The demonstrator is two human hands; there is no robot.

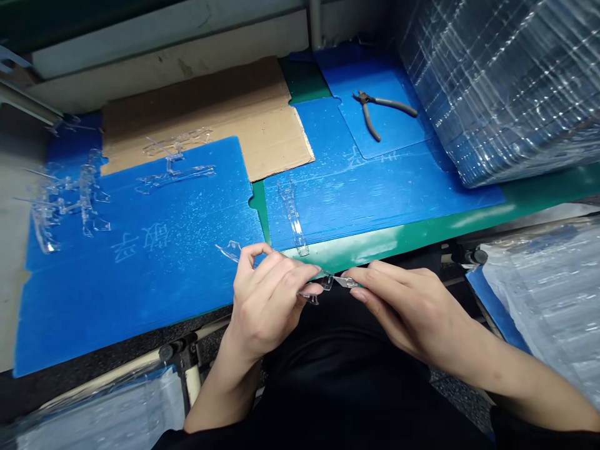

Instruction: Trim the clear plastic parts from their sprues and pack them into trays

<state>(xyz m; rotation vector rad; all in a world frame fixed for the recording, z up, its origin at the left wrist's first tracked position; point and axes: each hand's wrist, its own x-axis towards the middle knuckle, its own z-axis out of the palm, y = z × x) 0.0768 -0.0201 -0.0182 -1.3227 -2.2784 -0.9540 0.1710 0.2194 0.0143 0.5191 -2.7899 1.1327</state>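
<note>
The left hand [267,300] and the right hand [412,309] are together above the near edge of the surface [539,187], in front of the person's dark lap; they are near each other and do not touch. The left fingers [281,265] are closed around a clear plastic part [323,282]; one arm of this part comes out behind them toward the blue sheet. The right fingers [370,278] are pinching the small end of the same part, with almost no gap; this end shines, so its exact shape is hard to tell.

Another clear part [293,219] lies on the right blue sheet [375,194], near the sheet's front edge and just above the left hand; a heap of clear parts [70,200] lies on the left blue sheet [154,300], well apart from the hands, and some of them reach over the sheet's back edge onto cardboard [201,119]. The two sheets nearly meet at a notch, where green surface shows. Grey pliers [382,106] lie on a small blue sheet [375,81] at the back; a tall wrapped stack [497,81] stands beside them on the right. Plastic bags [548,300] are below the front edge, at the right; white characters [150,244] are on the left sheet, but I cannot read them.
</note>
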